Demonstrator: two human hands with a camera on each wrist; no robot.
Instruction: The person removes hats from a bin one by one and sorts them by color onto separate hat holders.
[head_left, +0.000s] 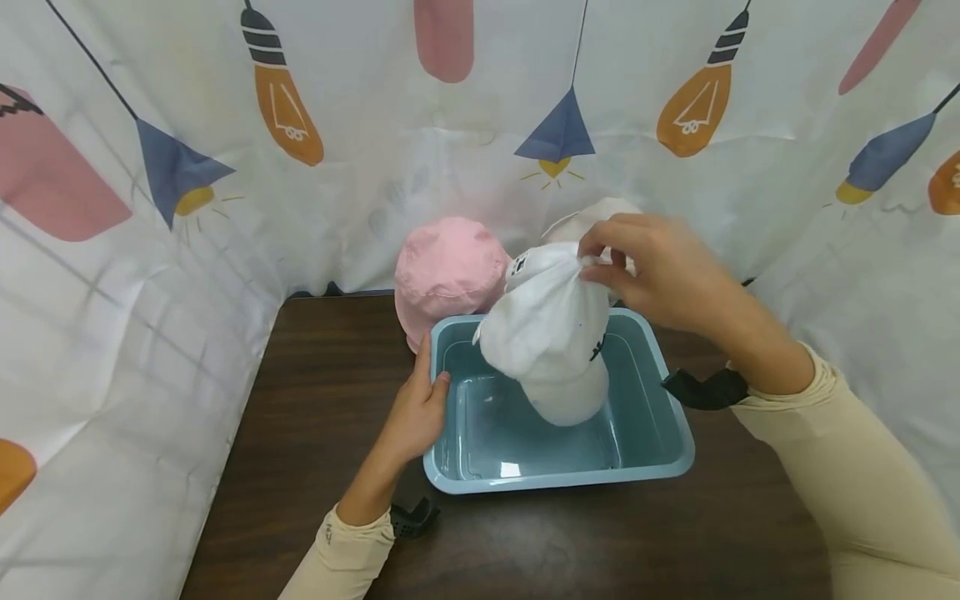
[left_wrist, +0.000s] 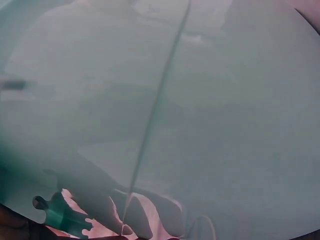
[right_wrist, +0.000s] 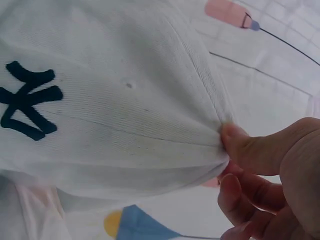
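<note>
In the head view, my right hand [head_left: 663, 271] pinches the crown of a white baseball cap [head_left: 551, 325] and holds it over a blue plastic basin [head_left: 663, 467]. The cap hangs with its brim down, above the inside of the basin. Up close in the right wrist view, thumb and finger gather the cap's cloth, and a dark logo [right_wrist: 30, 100] marks its front. My left hand [head_left: 420, 408] grips the basin's left rim, thumb on the inner side. The basin's blue-green wall [left_wrist: 225, 125] fills the left wrist view, so the left fingers cannot be made out there.
Behind the basin at the left sits a pink bucket hat [head_left: 450, 271]. An off-white hat [head_left: 588, 221] stands behind the white cap, partly hidden by it and my right hand. The dark wooden table [head_left: 300, 450] meets a printed curtain [head_left: 420, 167] at the back and sides.
</note>
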